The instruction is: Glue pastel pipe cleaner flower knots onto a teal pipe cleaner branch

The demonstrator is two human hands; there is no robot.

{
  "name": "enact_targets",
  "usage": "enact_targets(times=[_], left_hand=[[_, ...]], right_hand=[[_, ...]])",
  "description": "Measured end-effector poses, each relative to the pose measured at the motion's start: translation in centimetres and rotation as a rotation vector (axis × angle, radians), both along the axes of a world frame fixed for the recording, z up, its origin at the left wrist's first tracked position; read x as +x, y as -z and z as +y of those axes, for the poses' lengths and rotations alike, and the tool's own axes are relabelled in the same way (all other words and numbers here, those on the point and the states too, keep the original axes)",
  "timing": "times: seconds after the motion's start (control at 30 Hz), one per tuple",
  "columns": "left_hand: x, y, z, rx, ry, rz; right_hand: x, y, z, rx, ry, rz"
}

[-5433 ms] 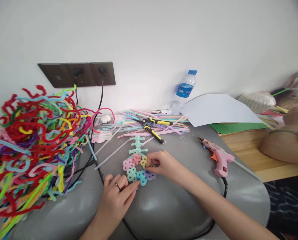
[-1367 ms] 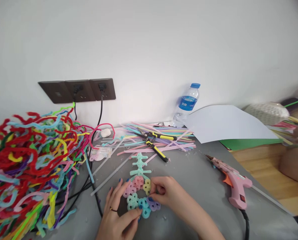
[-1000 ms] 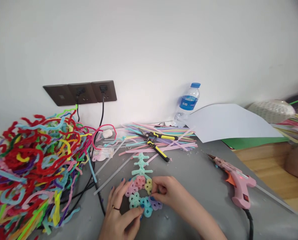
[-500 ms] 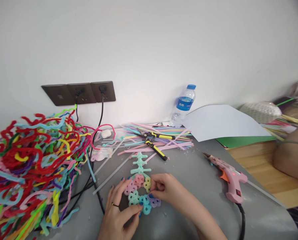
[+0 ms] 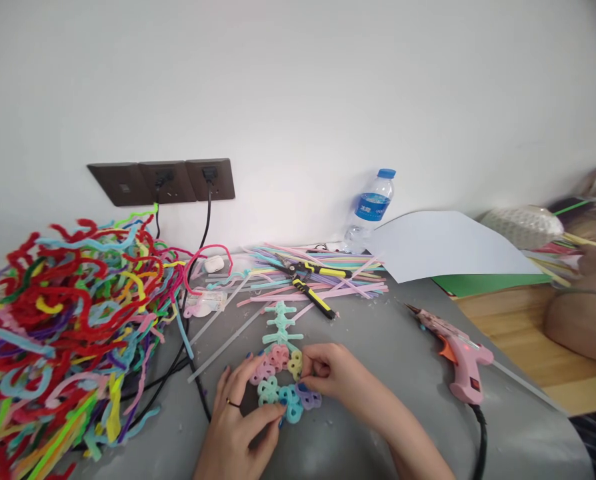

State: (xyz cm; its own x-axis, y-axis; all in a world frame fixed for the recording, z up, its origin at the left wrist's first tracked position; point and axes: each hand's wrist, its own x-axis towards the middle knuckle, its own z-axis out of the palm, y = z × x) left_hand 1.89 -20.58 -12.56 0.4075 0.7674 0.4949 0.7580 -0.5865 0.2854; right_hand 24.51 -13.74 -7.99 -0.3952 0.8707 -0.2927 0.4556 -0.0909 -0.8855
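A ring of pastel pipe-cleaner flowers (image 5: 279,359) in pink, yellow, purple, blue and mint lies on the grey table, with a mint pipe-cleaner piece with short crossbars (image 5: 281,320) at its far side. My left hand (image 5: 238,420) grips the ring from the left, its thumb at the blue flower (image 5: 293,412) and its fingertips by the pink one. On the right side, my right hand (image 5: 331,377) is closed in a pinch at the ring, between the yellow flower (image 5: 295,365) and the purple flower (image 5: 311,399). Its fingertips partly hide what they pinch.
A pink glue gun (image 5: 458,353) lies at right. Pliers (image 5: 311,283) rest on pastel pipe cleaners (image 5: 258,300), near clear glue sticks (image 5: 223,347). Left is a colourful pipe-cleaner heap (image 5: 78,307) with black cables (image 5: 198,267). A bottle (image 5: 373,207), white paper (image 5: 438,243) and another person's arm (image 5: 581,327) are beyond.
My hands stay at the flower ring in almost the same grip. The view has shifted slightly. At far right, the other person's arm has moved, and a hand now shows.
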Motion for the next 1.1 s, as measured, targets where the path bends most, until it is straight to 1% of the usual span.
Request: enact_targets(times=[0.1, 0.23, 0.37, 0.53, 0.7, 0.83, 0.97, 1.1], left_hand=[[0.2, -0.1, -0.2, 0.0, -0.005, -0.017], [0.5, -0.3, -0.3, -0.035, -0.052, -0.049], [0.2, -0.3, -0.1, -0.015, -0.006, -0.013], [0.1, -0.3, -0.2, -0.037, 0.004, -0.029], [0.5, -0.5, -0.4, -0.089, -0.013, -0.082], [0.7, -0.4, -0.5, -0.087, -0.047, -0.123], [0.5, -0.4, -0.6, -0.083, -0.028, -0.081], [0.4, -0.4, -0.6, -0.089, -0.037, -0.076]], right_hand=[[0.0, 0.0, 0.0, 0.008, -0.003, -0.01], [0.1, 0.2, 0.0, 0.008, -0.007, -0.013], [0.1, 0.2, 0.0, 0.006, -0.009, -0.016], [0.0, 0.2, 0.2, 0.009, -0.032, -0.062], [0.0, 0.5, 0.3, 0.021, -0.051, -0.074], [0.1, 0.3, 0.2, 0.014, -0.049, -0.074], [0.1, 0.5, 0.1, 0.033, -0.058, -0.076], [0.2, 1.0, 0.2, 0.051, -0.055, -0.08]])
